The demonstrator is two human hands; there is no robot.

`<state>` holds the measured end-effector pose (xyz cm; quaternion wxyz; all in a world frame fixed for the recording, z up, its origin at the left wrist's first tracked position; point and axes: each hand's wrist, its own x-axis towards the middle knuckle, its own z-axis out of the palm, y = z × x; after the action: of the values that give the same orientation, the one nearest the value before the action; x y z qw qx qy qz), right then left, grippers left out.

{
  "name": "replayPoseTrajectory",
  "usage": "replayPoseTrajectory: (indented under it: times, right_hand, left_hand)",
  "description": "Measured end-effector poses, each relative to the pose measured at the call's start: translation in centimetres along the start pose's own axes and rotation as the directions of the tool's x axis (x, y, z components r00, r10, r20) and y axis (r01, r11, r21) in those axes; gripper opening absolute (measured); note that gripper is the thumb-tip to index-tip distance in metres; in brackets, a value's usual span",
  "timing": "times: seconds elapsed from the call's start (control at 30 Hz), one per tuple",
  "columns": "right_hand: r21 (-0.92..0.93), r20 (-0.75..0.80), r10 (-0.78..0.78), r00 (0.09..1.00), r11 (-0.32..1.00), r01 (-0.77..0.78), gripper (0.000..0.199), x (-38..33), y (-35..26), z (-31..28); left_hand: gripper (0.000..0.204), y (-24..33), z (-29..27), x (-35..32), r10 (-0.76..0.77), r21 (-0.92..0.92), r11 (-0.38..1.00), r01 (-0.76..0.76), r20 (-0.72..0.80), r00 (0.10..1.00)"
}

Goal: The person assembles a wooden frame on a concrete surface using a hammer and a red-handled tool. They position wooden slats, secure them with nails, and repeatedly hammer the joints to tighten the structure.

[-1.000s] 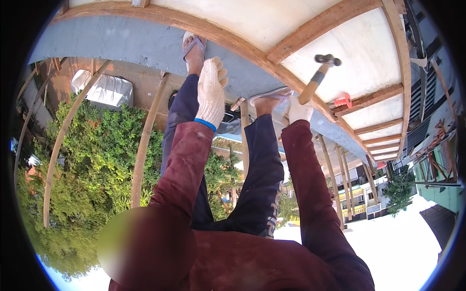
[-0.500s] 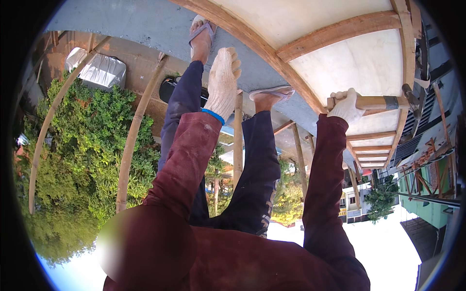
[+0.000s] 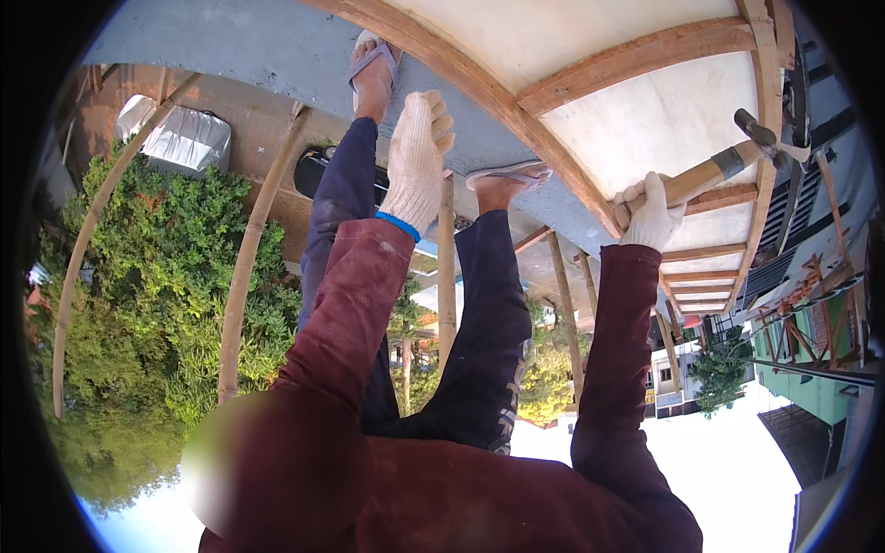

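My right hand (image 3: pixel 653 214), in a white knit glove, is wrapped round the wooden handle of a hammer (image 3: pixel 705 179). Its dark head points up and to the right, over the pale panel (image 3: pixel 659 120) and its wooden frame (image 3: pixel 636 66). My left hand (image 3: pixel 414 157), gloved the same way with a blue cuff band, is raised in front of my legs, left of the frame and apart from it. Its fingers are curled in, so whatever they may hold is hidden.
My sandalled feet stand on a narrow grey ledge (image 3: pixel 277 57) beside the framework. Bamboo poles (image 3: pixel 253 249) rise along the ledge's outer side. Far below are green trees (image 3: pixel 175 276), a silver-covered vehicle (image 3: pixel 189 136) and a dark vehicle (image 3: pixel 312 171). Buildings stand at the right.
The hammer has swung from nearly level to a slant, its head now higher. My right hand has turned with it. My left hand has stayed curled in nearly the same place.
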<state>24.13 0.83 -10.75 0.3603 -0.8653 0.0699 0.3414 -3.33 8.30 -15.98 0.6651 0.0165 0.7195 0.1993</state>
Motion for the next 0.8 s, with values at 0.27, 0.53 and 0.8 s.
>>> replayPoseTrajectory:
  times: [0.27,0.53,0.8]
  right_hand:
    - [-0.500,0.334,0.738,0.587,0.666,-0.553,0.018,-0.4,14.3,-1.4]
    - [-0.036,0.118,0.106,0.987,0.994,-0.102,0.016,-0.2,2.5,-1.6]
    - [-0.387,0.194,0.535,0.822,0.812,-0.437,0.011,-2.3,14.0,0.2]
  left_hand:
    - [0.071,1.6,1.2,-0.8,-0.013,0.024,1.000,0.013,-0.006,1.000]
    - [0.074,0.9,0.5,-1.0,-0.067,0.023,0.997,0.067,-0.013,0.998]
    - [0.076,1.4,1.4,-1.5,-0.058,0.044,0.997,0.057,0.023,0.998]
